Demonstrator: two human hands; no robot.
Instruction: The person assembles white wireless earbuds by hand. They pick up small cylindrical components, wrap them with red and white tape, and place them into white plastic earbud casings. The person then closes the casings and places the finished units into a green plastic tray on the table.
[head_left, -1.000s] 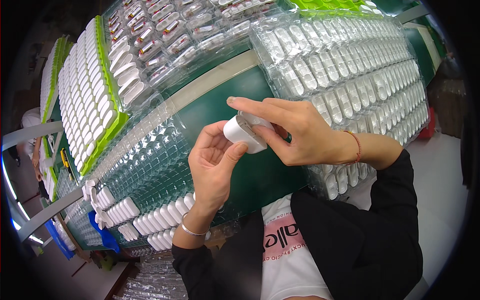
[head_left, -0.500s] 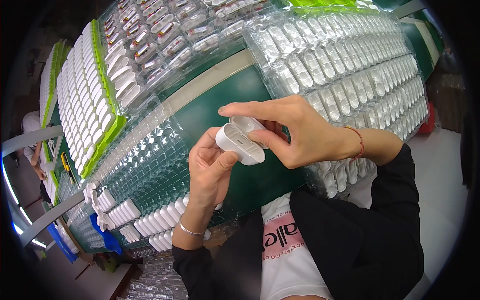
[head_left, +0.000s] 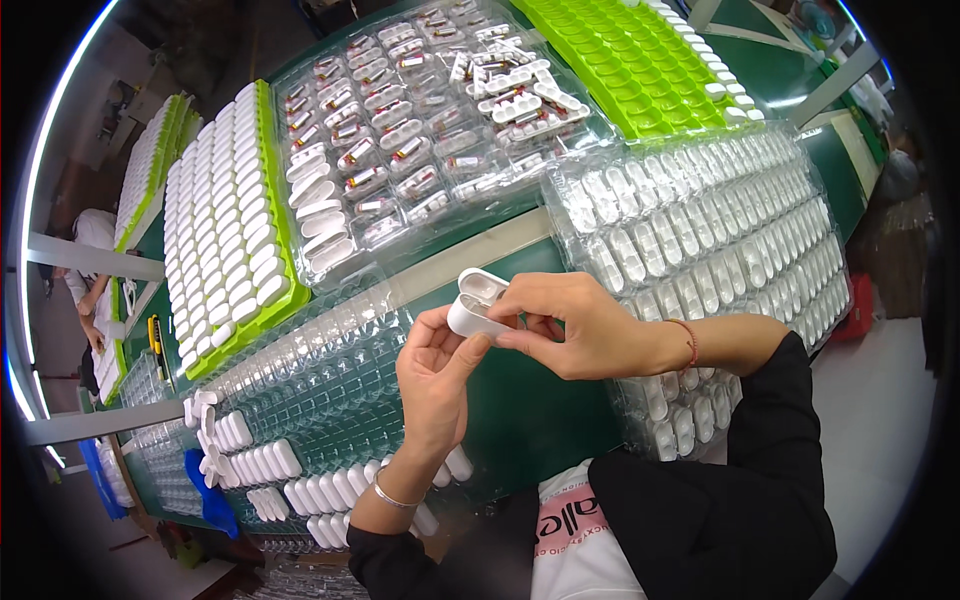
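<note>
A white earbud charging case (head_left: 472,316) with its lid raised is held above the green table. My left hand (head_left: 436,375) grips the case from its left side, thumb on the front. The fingers of my right hand (head_left: 580,325) are bent and pressed together at the right end of the case and its opening; they hide part of the inside. Whether a small part sits between those fingertips, I cannot make out. Below my left hand, several white case pieces (head_left: 325,497) lie in rows on a clear plastic tray (head_left: 350,400).
To the right are stacked clear trays (head_left: 700,240) of white shells. Further back, a clear tray (head_left: 400,130) holds small parts with red ends. Green trays stand at the left (head_left: 275,215) and back (head_left: 640,85). A blue item (head_left: 207,495) lies at left; another person's hand (head_left: 95,335) shows beyond.
My view has shifted, showing more of the back trays. The case has tilted, its opening facing away more. My right hand's fingers have moved from the lid to the case's right end.
</note>
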